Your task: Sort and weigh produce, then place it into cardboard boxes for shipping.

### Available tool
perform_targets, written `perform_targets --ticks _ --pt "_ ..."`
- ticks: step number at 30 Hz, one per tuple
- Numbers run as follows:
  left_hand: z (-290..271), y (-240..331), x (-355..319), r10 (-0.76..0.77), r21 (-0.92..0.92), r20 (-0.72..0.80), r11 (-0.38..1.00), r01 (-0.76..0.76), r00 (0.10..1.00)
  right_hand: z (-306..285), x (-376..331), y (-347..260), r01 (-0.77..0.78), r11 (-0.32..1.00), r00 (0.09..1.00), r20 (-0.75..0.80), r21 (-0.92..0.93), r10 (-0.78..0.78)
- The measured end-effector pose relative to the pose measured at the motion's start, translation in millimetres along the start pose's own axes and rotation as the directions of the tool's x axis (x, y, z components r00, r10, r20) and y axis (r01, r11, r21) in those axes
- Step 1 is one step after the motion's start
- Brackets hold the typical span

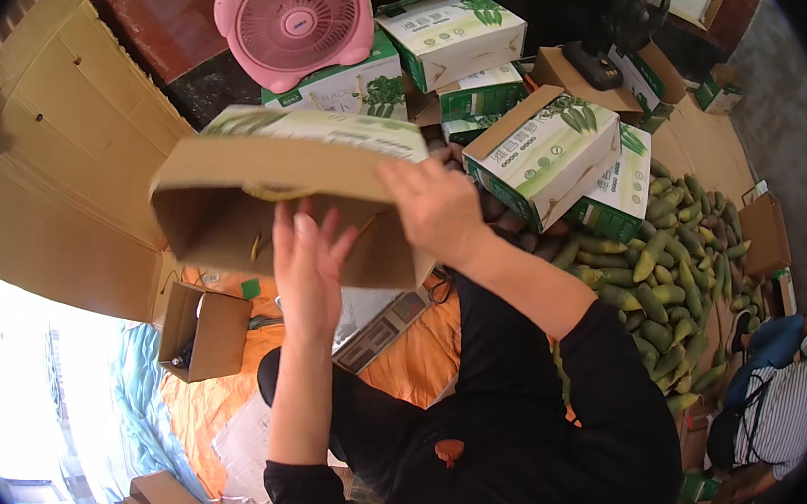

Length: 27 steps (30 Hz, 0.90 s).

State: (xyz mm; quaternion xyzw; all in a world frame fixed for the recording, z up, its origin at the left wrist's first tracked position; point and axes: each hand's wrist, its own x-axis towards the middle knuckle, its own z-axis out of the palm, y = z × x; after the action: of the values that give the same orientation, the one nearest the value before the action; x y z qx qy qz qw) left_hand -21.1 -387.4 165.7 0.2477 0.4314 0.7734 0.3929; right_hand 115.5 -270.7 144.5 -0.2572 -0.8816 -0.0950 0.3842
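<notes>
Tilted in front of me is a cardboard box (pixel 277 148), printed white and green outside and bare brown inside, with its open side facing me. My right hand (pixel 438 210) grips the box's right edge, fingers on the outer wall. My left hand (pixel 307 261) is at the opening with its fingers spread, close to a yellow cord handle (pixel 276 192); whether the fingertips touch the cord I cannot tell. Below the box, partly hidden, a flat device like a scale (pixel 382 327) rests on an orange sheet (pixel 413 353).
A large pile of green radishes (pixel 660 295) lies to my right. Printed boxes (pixel 550 155) are stacked ahead, beside a pink fan (pixel 297 24) and a black fan (pixel 637 1). An open small carton (pixel 205 329) stands left. Another person (pixel 787 400) is at the lower right.
</notes>
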Motion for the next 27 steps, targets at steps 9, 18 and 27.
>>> perform_targets --ticks 9,18,27 --pt "-55.1 -9.7 18.0 0.000 0.007 -0.288 1.000 0.002 0.958 -2.3 -29.1 -39.8 0.091 0.889 0.974 0.147 0.450 -0.174" --pt "-102.6 0.7 12.3 -0.068 0.640 -0.157 0.753 0.154 0.985 -39.1 -86.8 83.1 -0.496 0.704 0.858 0.160 0.508 0.489" --pt "-120.8 -52.2 -6.7 -0.308 0.999 0.026 0.053 -0.010 0.951 -53.9 -254.8 137.8 -0.833 0.553 0.519 0.326 -0.011 0.790"
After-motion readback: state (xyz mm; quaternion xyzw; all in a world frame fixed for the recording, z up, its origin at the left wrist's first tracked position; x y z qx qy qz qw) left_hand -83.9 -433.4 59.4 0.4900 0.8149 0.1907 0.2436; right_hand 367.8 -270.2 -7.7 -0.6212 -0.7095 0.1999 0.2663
